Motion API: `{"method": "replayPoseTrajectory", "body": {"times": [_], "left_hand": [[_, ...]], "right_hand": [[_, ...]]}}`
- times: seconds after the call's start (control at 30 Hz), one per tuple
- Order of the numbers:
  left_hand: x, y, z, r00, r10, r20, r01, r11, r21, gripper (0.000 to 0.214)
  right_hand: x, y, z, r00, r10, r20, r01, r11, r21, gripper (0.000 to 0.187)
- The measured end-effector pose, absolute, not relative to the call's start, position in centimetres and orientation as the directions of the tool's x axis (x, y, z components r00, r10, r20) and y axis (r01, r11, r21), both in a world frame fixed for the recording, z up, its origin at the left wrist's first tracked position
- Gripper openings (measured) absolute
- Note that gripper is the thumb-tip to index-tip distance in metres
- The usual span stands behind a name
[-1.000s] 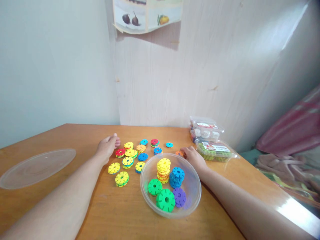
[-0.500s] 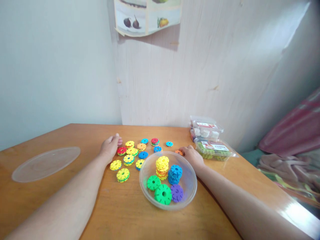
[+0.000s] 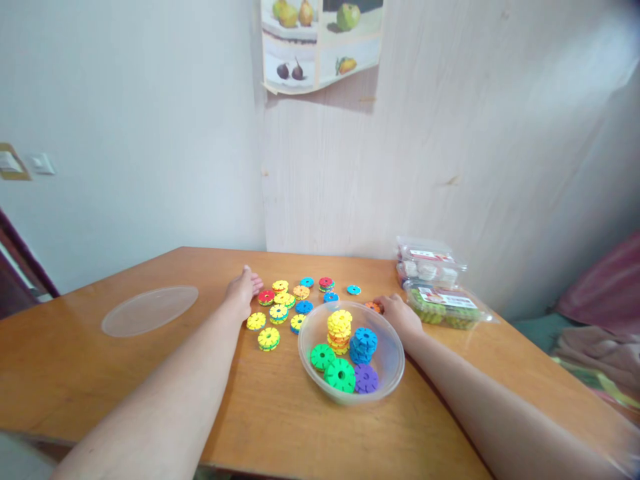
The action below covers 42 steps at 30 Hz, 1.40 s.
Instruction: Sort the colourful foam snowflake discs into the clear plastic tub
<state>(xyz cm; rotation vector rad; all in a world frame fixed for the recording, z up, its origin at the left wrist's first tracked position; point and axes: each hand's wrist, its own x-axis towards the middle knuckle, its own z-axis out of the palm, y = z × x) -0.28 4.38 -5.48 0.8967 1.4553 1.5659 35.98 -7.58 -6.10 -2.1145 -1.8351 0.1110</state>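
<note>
My left hand [image 3: 242,291] rests on the wooden table [image 3: 280,427] with fingers loosely curled, touching a red disc [image 3: 266,297] at the edge of several scattered coloured notched discs [image 3: 287,303]. My right hand [image 3: 397,313] lies behind the rim of a clear plastic bowl [image 3: 390,360], fingertips closed on an orange disc [image 3: 373,307]. Inside the bowl are a yellow stack [image 3: 340,329], a blue stack [image 3: 365,343], green discs [image 3: 334,367] and a purple disc [image 3: 366,379].
A clear round lid [image 3: 150,310] lies at the left of the table. Two clear plastic boxes [image 3: 435,283] sit at the back right against the wall. A fruit poster [image 3: 320,40] hangs above. Pink fabric [image 3: 600,300] lies off the table's right edge.
The camera has pulled back and turned left, so everything sits smaller and shifted right. Both hands stay in the same places relative to the discs and bowl.
</note>
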Motion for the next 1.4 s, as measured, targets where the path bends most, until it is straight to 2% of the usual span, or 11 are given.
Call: {"method": "replayPoseTrajectory", "body": {"times": [0.17, 0.33, 0.7, 1.17, 1.4], "left_hand": [[0.1, 3.5, -5.8, -0.438, 0.899, -0.005, -0.133, -0.06, 0.989, 0.043], [-0.1, 3.0, -5.9, -0.377, 0.926, 0.031, -0.148, -0.094, 0.984, 0.043], [0.0, 4.0, -5.5, -0.382, 0.924, -0.011, -0.116, -0.036, 0.993, 0.04], [0.3, 3.7, -4.9, -0.416, 0.909, -0.032, -0.142, -0.03, 0.989, 0.032], [0.5, 3.5, -4.7, -0.416, 0.909, -0.035, -0.147, -0.029, 0.989, 0.031]], "right_hand": [[36.1, -7.6, -6.3, 0.163, 0.971, 0.174, 0.948, -0.106, -0.3, 0.041], [36.2, -7.6, -6.3, 0.151, 0.97, 0.189, 0.947, -0.087, -0.309, 0.046], [36.4, -7.6, -6.4, 0.189, 0.96, 0.205, 0.928, -0.106, -0.356, 0.037], [36.8, -7.3, -7.6, 0.275, 0.886, 0.373, 0.792, 0.011, -0.61, 0.036], [37.2, -7.6, -7.6, 0.281, 0.861, 0.424, 0.768, 0.063, -0.638, 0.028]]}}
